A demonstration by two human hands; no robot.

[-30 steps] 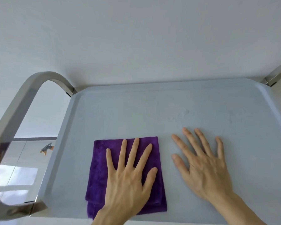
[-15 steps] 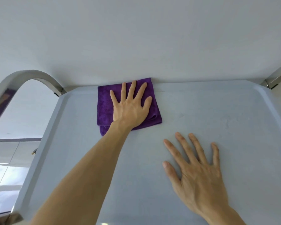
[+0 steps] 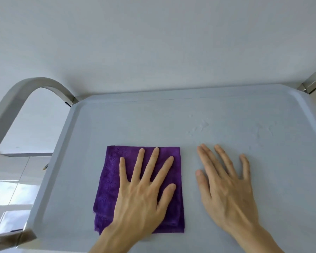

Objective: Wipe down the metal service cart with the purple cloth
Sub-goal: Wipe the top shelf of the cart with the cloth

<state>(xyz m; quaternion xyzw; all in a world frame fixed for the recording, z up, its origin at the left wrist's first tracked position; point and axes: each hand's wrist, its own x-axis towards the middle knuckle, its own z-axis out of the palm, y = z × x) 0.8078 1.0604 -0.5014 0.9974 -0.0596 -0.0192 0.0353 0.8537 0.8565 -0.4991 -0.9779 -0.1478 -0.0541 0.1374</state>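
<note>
Beyond the far edge of what you worked on, you faced a plain pale wall (image 3: pixel 153 42) that filled the upper half of your view. Past the left edge, lower down, you looked onto a glossy tiled floor (image 3: pixel 9 194) that caught bright reflections, with a dark strip (image 3: pixel 26 154) running along where it met the wall.

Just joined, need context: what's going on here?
A person is wiping the top tray of a metal service cart. The left hand presses flat on a folded purple cloth at the tray's near left. The right hand rests flat on the bare surface beside it. Faint smudges show farther back.
</note>
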